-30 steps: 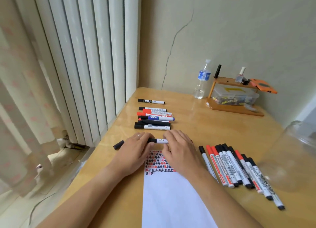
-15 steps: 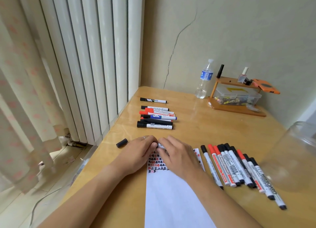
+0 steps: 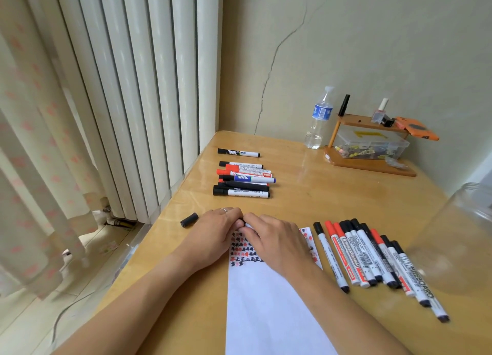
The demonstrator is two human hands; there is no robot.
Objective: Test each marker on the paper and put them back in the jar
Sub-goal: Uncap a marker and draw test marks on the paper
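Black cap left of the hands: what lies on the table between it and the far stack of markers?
Nothing: in the head view, bare tabletop separates the loose black cap from the marker stack.

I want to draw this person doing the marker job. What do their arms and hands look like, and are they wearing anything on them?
Both arms are bare all the way down, with no sleeves, watch or gloves showing. The left hand wears a thin silver ring on one finger. The right hand shows no ring or anything else on it.
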